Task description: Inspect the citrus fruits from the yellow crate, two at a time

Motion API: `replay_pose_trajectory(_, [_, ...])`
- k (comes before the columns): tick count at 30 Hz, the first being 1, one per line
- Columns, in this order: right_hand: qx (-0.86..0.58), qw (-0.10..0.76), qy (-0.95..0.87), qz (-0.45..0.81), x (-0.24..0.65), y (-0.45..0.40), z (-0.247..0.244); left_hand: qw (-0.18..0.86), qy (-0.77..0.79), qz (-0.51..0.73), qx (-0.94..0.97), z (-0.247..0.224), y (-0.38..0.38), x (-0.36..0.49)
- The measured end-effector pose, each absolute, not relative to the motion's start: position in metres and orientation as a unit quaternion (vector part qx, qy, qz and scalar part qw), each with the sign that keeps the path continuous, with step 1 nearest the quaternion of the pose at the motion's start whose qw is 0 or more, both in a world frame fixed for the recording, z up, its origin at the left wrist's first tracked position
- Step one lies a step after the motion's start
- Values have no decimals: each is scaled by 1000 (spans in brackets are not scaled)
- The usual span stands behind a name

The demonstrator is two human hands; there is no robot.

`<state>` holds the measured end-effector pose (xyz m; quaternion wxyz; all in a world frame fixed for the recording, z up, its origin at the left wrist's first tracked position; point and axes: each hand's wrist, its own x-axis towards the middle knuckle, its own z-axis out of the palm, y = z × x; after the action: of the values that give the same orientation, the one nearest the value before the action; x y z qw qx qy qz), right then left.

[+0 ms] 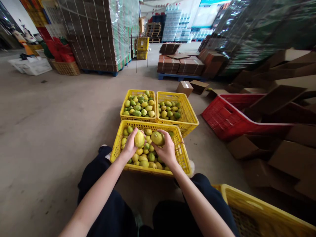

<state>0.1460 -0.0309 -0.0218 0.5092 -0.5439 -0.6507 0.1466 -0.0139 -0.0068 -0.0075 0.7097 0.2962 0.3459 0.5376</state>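
My left hand (pixel 131 144) is closed round a yellow lemon (pixel 139 139). A greener lemon (pixel 158 138) sits in the grip of my right hand (pixel 168 148), a short way to the right. Both hands are over the near yellow crate (pixel 184 154), which holds many yellow and green lemons (pixel 145 158). Behind it, touching or nearly so, stand two more yellow crates. The back left crate (pixel 121 110) is well filled with lemons, while the back right crate (pixel 190 112) has lemons mainly in its left part.
To the right, a red crate (pixel 219 120) holds cardboard, with open cardboard boxes (pixel 283 158) heaped around it. Another yellow crate (pixel 261 205) stands by my right knee. Flattened cartons (pixel 190 65) lie on a blue pallet (pixel 170 76). A wrapped stack (pixel 91 36) rises at the back left.
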Motion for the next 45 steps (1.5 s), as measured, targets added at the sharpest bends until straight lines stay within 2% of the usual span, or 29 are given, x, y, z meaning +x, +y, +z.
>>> replay_pose_trajectory(5, [-545,532,-604,236,145,-33,-14,737,367,518,231,-11,-4,-13])
replay_pose_trajectory(11, [-495,564,-354,558,141,-31,-1,757,367,491,228,-22,1,-19])
replay_pose_trajectory(14, [-472,521,-201,682,142,-26,3,772,364,474,218,-24,0,-19])
replay_pose_trajectory(17, [-459,464,-96,751,146,-24,4,791,365,449,199,-26,0,-17])
replay_pose_trajectory(26, [-424,494,-82,755,148,-27,5,801,366,418,224,-27,3,-16])
replay_pose_trajectory(31, [-401,521,-85,749,160,-25,11,802,386,285,357,-36,-13,-15])
replay_pose_trajectory(36, [-399,548,-15,735,184,-22,19,816,428,130,367,-80,-37,-22])
replay_pose_trajectory(40, [-394,556,39,731,203,-23,25,705,519,59,480,-91,-4,-48])
replay_pose_trajectory(42, [-395,558,53,727,211,-24,28,600,577,108,543,-81,38,-61])
replay_pose_trajectory(45, [-405,560,69,720,220,-26,30,507,630,175,562,-56,121,-75])
